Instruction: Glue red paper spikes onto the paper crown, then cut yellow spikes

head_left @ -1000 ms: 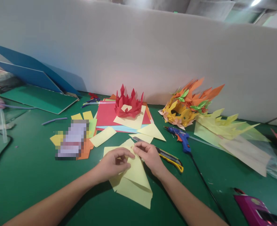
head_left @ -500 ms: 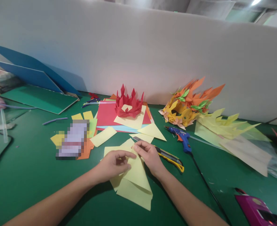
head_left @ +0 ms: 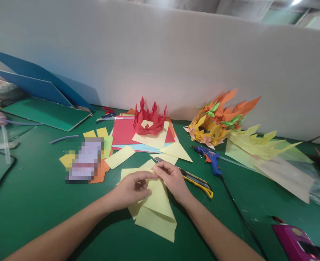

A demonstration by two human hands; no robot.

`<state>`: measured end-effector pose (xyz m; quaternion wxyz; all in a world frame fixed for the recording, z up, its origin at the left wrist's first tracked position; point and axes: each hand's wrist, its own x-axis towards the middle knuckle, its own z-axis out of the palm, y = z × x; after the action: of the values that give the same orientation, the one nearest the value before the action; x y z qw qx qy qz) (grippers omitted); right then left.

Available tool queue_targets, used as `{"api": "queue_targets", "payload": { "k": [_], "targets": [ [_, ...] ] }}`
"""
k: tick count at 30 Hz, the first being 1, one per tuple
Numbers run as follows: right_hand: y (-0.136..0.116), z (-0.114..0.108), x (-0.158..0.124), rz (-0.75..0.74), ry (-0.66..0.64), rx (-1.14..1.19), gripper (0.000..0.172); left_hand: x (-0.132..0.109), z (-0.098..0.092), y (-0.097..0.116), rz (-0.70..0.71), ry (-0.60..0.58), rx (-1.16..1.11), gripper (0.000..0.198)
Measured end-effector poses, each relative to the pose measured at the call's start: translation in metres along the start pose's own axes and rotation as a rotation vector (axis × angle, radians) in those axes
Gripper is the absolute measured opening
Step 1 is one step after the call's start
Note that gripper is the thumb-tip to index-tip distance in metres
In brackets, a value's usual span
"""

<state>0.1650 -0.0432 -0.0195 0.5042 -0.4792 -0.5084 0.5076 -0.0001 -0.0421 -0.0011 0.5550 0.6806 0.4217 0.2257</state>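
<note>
A pale yellow sheet of paper (head_left: 157,197), folded to a point at its far end, lies under both my hands. My right hand (head_left: 173,181) pinches the fold near its tip between thumb and fingers. From the left, my left hand (head_left: 135,190) holds the same sheet, its index finger stretched to the right fingertips and its thumb lower on the paper. More pale yellow paper (head_left: 154,226) lies beneath. Just past my right hand rests a yellow-and-black utility knife (head_left: 196,182), its blade tip showing beyond my knuckles.
A red paper crown (head_left: 150,121) stands on stacked sheets ahead. To the right are a blue glue gun (head_left: 213,161) with its cord, orange and yellow paper crowns (head_left: 209,134) and a magenta device (head_left: 293,241). Leftward lie a pixelated object (head_left: 85,159) and blue boards (head_left: 35,87).
My left index finger has shifted slightly toward the fold's tip, by the right fingertips. My right hand keeps its pinch, and the paper stays nearly in place.
</note>
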Motion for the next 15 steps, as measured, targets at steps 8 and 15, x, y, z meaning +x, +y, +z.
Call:
{"api": "queue_targets", "payload": {
  "k": [8, 15],
  "targets": [
    [0.0018, -0.0008, -0.0001, -0.04, -0.027, -0.019, 0.023, 0.0001, 0.0006, -0.0015, 0.027, -0.015, -0.009, 0.04],
    [0.0006, 0.0018, -0.0015, -0.071, -0.079, -0.018, 0.026, -0.0009, 0.0004, 0.0003, -0.01, -0.038, -0.004, 0.041]
  ]
}}
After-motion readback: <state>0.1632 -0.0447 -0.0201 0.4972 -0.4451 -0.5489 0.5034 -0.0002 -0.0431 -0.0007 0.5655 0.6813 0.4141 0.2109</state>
